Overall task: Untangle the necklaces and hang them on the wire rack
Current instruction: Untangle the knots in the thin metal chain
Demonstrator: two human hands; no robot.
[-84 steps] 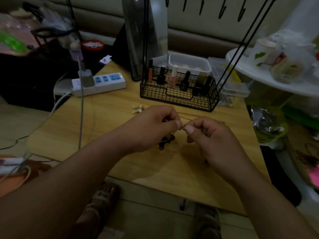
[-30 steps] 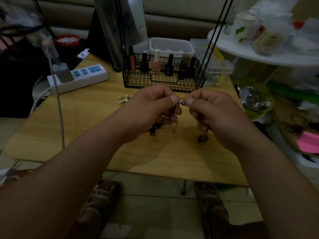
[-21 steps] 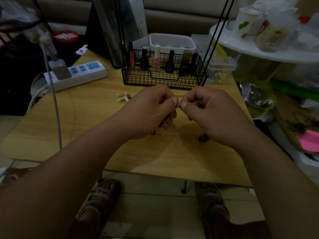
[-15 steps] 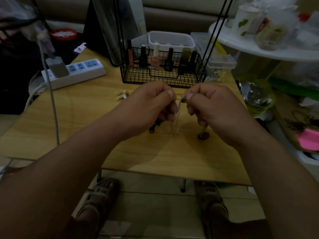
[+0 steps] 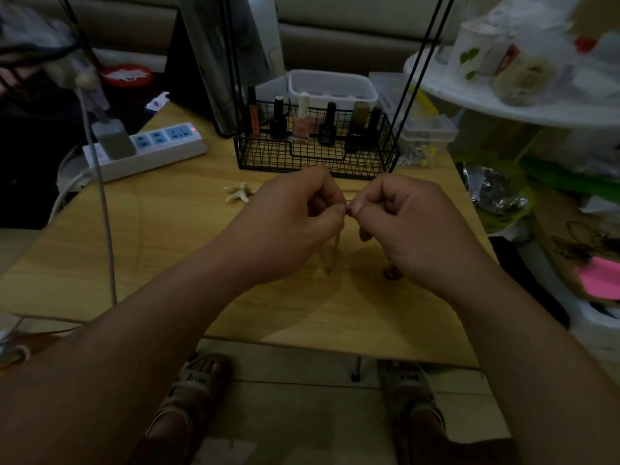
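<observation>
**Dim desk, thin chain pinched between two hands**

Low light falls on the wooden desk (image 5: 161, 250). The necklace (image 5: 336, 245) is a fine chain, barely visible, held above the middle of the desk where the thumb tips of the left hand (image 5: 288, 226) and right hand (image 5: 411, 226) nearly meet. Each grip pinches the chain with the fingers curled, and a blurred strand hangs down between the hands. A small dark piece (image 5: 390, 274) lies on the desk, half hidden under the right hand; whether it joins the chain I cannot tell. Beyond the knuckles stands the wire rack (image 5: 315, 159). Its basket holds nail polish bottles (image 5: 303, 122), and its uprights are cut off at the top edge. A pale starfish shape (image 5: 239, 193) and a power strip (image 5: 157, 146) lie to the left. A cluttered white shelf (image 5: 510, 110) stands at right.
</observation>
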